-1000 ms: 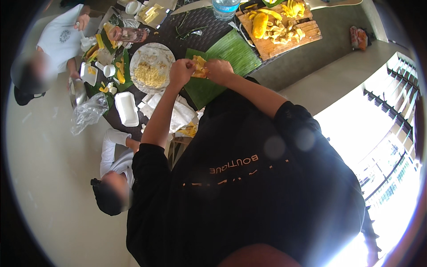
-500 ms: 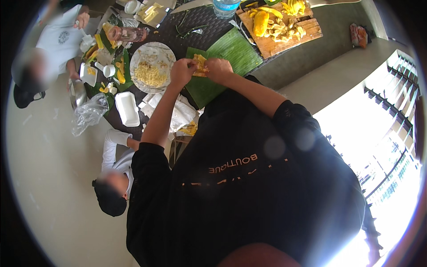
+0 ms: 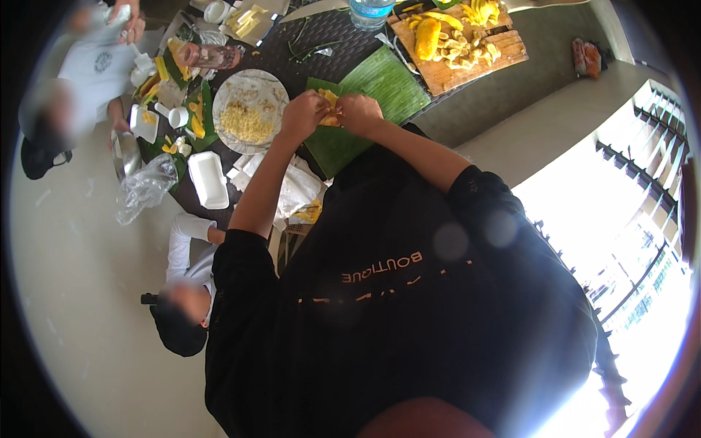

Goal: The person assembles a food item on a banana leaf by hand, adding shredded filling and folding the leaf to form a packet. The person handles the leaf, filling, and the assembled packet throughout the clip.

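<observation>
Both hands meet over a dark green banana leaf (image 3: 391,84) on the table. My left hand (image 3: 302,114) has its fingers pinched at the edge of a small flat yellow-orange piece of food (image 3: 328,95). On the other side my right hand (image 3: 359,115) closes its fingers on the same piece. Its exact kind is hard to make out, and the fingertips hide part of it. Left of my left hand stands a round marble-patterned plate (image 3: 232,86) holding a heap of pale yellow crumbly food (image 3: 247,123).
A wooden board (image 3: 445,79) at the far right bears yellow fruit and cut pieces. Behind the leaf stands a water bottle (image 3: 371,13). At left are a white foam tray (image 3: 209,180), a plastic bag (image 3: 148,190) and a pinkish bottle (image 3: 210,56). Two people in white are on the left.
My left hand has shifted slightly right, closer to my right hand, over the yellow piece. At the upper left, a person's hand has come further into view with something white.
</observation>
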Motion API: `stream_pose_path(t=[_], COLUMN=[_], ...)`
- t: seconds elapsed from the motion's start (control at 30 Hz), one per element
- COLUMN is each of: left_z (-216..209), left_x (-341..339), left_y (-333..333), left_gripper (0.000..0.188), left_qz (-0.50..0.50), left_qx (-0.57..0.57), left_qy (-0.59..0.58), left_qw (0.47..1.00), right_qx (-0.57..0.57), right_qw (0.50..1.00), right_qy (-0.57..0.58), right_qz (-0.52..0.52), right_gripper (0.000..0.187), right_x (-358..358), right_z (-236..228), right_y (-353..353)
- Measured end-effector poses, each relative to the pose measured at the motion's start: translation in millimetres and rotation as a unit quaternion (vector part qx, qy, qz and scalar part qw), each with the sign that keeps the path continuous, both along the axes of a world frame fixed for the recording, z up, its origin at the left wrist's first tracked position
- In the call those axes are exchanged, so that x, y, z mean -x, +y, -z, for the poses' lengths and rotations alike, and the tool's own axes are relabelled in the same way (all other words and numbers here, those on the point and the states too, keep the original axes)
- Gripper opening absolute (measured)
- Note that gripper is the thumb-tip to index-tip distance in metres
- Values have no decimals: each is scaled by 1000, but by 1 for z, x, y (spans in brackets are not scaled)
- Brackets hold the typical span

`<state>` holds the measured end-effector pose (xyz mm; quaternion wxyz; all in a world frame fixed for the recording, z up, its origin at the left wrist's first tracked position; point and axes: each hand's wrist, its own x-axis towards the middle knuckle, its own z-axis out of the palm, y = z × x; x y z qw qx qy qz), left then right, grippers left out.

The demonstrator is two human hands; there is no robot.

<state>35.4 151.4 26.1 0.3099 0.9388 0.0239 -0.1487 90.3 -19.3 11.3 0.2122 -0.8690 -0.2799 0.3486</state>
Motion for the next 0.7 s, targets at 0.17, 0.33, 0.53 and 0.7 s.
stream_pose_path(t=[0.17, 0.33, 0.53, 0.7], left_z=[1, 3, 11, 0], left_x=[2, 3, 3, 7], left_y=[2, 4, 8, 20], left_gripper=[15, 14, 13, 13], left_qz=[10, -8, -16, -139], left_qx=[-13, 3, 21, 64], left_qy=[-10, -13, -17, -24], left_qw=[1000, 1000, 1000, 988], right_qx=[-2, -10, -10, -45], right_qw=[1000, 1000, 1000, 998], right_qy=[-5, -3, -3, -22], right_qz=[3, 13, 14, 42], right_gripper=[20, 20, 21, 23], right_x=[1, 2, 0, -8], right_z=[1, 6, 2, -3], right_y=[-1, -3, -2, -9])
